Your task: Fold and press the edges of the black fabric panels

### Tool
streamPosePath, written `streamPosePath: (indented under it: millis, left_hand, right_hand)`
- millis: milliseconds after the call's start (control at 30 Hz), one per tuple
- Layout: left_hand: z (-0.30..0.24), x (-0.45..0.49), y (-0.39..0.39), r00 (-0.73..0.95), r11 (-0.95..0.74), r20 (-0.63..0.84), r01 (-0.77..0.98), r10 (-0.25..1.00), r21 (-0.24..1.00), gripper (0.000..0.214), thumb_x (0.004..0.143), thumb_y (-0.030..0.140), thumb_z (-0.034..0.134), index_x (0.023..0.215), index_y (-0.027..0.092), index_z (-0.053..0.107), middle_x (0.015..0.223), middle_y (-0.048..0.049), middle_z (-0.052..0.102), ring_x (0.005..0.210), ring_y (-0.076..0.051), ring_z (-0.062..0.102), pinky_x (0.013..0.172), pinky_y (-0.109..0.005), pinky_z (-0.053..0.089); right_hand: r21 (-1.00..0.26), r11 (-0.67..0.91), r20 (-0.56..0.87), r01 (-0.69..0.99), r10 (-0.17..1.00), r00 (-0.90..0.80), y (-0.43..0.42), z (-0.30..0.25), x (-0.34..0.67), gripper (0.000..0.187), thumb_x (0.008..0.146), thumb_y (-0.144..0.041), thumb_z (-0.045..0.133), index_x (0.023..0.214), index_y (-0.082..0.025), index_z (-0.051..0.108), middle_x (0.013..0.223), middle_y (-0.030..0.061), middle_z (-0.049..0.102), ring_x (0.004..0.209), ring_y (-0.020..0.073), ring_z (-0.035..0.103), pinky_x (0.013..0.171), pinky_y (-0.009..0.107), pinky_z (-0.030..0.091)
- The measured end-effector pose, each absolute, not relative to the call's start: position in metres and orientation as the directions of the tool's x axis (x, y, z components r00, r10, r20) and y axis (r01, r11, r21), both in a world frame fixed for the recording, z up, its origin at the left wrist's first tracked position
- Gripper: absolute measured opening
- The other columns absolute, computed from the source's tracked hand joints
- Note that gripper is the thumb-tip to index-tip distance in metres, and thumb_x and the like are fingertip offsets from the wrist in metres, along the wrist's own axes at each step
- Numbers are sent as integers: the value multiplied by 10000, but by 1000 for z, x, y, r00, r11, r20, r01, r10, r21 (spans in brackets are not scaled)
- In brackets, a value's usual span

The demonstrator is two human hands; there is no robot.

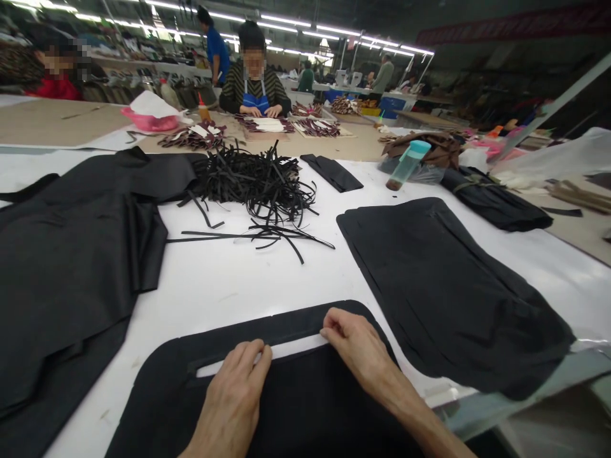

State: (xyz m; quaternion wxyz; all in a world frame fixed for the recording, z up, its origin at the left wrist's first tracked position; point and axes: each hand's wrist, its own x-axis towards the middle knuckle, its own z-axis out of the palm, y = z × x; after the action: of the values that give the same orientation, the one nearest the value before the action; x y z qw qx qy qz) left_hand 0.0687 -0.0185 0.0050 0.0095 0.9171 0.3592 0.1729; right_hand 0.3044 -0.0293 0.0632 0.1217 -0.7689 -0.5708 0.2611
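Observation:
A black fabric piece (305,407) with a long narrow slot lies on the white table (229,286) right in front of me. My left hand (236,394) lies on it with fingers pressed flat against the slot's lower edge. My right hand (356,346) rests at the slot's right end, fingertips pinched on the edge of the fabric there. White table surface shows through the slot (291,348).
A stack of black pieces (449,292) lies to the right, folded black fabric (71,254) to the left, a heap of black strips (252,181) beyond. A teal-capped bottle (405,165) lies tilted at the back right. A seated person (255,83) works at the far table.

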Motion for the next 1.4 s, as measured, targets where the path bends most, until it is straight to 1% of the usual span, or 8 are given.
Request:
streamPosePath:
  millis: [167, 300, 600, 867, 1033, 1100, 1233, 1400]
  left_hand:
    - [1, 85, -23, 671, -685, 162, 727, 724, 49, 555, 743, -75, 359, 1209, 181, 515, 1110, -66, 589, 940, -191, 536, 815, -314, 487]
    - [-6, 89, -25, 662, -667, 132, 745, 738, -3, 531, 760, -36, 408, 1221, 203, 519, 1139, -67, 581, 969, -215, 524, 834, -360, 471]
    - [0, 89, -25, 639, -643, 91, 766, 764, 15, 617, 713, -100, 387, 1210, 233, 540, 1168, -48, 580, 1011, -206, 507, 853, -327, 451]
    - [-6, 87, -25, 629, -637, 124, 769, 768, 42, 618, 720, -121, 361, 1197, 224, 551, 1156, -50, 587, 1016, -204, 523, 863, -326, 463]
    - [-7, 66, -25, 660, -705, 277, 700, 698, 110, 563, 764, -75, 357, 1251, 179, 478, 1180, -84, 542, 1071, -194, 500, 874, -278, 472]
    - [-4, 58, -27, 660, -728, 336, 672, 672, 135, 510, 790, -39, 367, 1249, 161, 467, 1187, -96, 528, 1103, -203, 479, 913, -295, 456]
    - [0, 56, -36, 695, -766, 344, 629, 631, 134, 444, 803, -14, 351, 1183, 152, 511, 1120, -81, 568, 1052, -200, 506, 919, -306, 449]
    - [-5, 67, -43, 687, -723, 258, 688, 679, 69, 441, 767, -26, 370, 1142, 135, 539, 1096, -74, 602, 976, -203, 538, 875, -309, 463]
  right_hand:
    - [-438, -230, -335, 869, 939, 79, -12, 54, 257, 94, 788, -198, 529, 709, -227, 572, 699, -30, 622, 674, 131, 547, 593, 241, 291]
    - [-377, -239, -372, 895, 924, 89, -2, 48, 245, 78, 769, -203, 560, 704, -229, 595, 710, -2, 644, 695, 165, 570, 578, 264, 273]
    - [-331, -314, -408, 890, 898, 165, -5, 48, 301, 88, 708, -180, 603, 627, -211, 587, 666, -22, 632, 670, 138, 556, 576, 244, 270]
    - [-311, -376, -364, 873, 895, 257, -14, 49, 333, 115, 706, -161, 601, 605, -204, 566, 681, -19, 618, 710, 143, 551, 572, 236, 275]
    - [-258, -393, -245, 882, 910, 334, -31, 59, 328, 132, 834, -192, 506, 716, -213, 560, 715, -1, 587, 685, 153, 520, 602, 265, 296]
    - [-302, -286, -159, 910, 956, 247, -41, 61, 318, 145, 881, -201, 473, 775, -219, 571, 788, 5, 580, 730, 153, 518, 645, 265, 325]
    - [-411, 134, 22, 902, 990, -137, -55, 50, 288, 190, 909, -135, 438, 851, -220, 598, 845, 12, 566, 787, 157, 506, 708, 264, 370]
    - [-351, 418, 49, 838, 902, -429, -53, 29, 256, 150, 872, -124, 513, 982, -202, 579, 951, 33, 570, 848, 181, 486, 749, 290, 396]
